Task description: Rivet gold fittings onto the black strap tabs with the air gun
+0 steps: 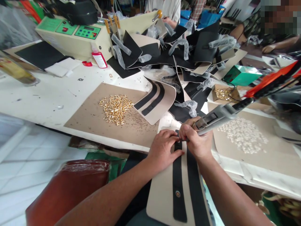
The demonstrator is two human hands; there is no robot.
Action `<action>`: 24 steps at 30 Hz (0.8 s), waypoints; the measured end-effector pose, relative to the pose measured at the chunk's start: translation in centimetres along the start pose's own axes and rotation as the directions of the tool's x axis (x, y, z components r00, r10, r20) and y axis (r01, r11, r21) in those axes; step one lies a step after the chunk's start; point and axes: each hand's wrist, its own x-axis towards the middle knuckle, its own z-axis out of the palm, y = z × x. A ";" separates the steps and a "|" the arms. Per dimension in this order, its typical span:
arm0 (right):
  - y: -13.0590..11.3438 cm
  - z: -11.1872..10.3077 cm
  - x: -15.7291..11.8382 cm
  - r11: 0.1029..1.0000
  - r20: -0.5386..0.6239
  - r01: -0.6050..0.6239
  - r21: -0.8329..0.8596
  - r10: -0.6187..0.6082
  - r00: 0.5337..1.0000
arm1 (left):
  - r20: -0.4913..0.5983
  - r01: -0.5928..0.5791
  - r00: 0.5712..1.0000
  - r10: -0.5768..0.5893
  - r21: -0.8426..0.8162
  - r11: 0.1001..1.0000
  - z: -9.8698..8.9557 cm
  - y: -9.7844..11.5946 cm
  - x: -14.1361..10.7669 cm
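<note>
The person's right hand (199,144) is closed around a grey handheld driver (213,118), its tip angled down at the far end of a black strip (177,172) on a beige panel (160,201). The panel lies between the forearms, reaching from the table edge back over the lap. The left hand (162,150) rests there partly open, thumb apart from the fingers (whether its fingertips pinch something small cannot be told). The step in hand looks like fastening at that spot; a round metal fitting (178,194) sits near the strip's other end. The next move seems to call for a steady, square tip and the strip held flat, fingers clear of it
</note>
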 end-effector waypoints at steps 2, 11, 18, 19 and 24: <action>0.0 0.0 0.0 0.999 0.016 0.023 -0.040 -0.022 1.000 | 0.003 -0.003 1.000 0.003 0.006 1.000 0.1 -0.1 0.1; 0.7 0.0 0.3 1.000 0.184 0.001 -0.030 0.005 0.983 | -0.004 0.007 1.000 -0.007 -0.022 1.000 0.7 -0.5 0.0; 1.0 0.2 0.3 0.999 0.135 -0.023 -0.042 0.028 0.990 | -0.005 0.003 1.000 -0.003 -0.034 0.999 0.6 -0.6 -0.1; 1.0 0.1 0.2 0.998 0.128 -0.027 -0.053 0.034 0.991 | -0.011 0.001 1.000 -0.001 -0.035 0.999 0.6 -0.6 -0.1; 1.0 0.2 0.5 0.999 0.151 -0.034 -0.039 0.039 0.988 | -0.057 -0.038 0.998 0.037 -0.021 0.999 0.3 -0.3 -0.3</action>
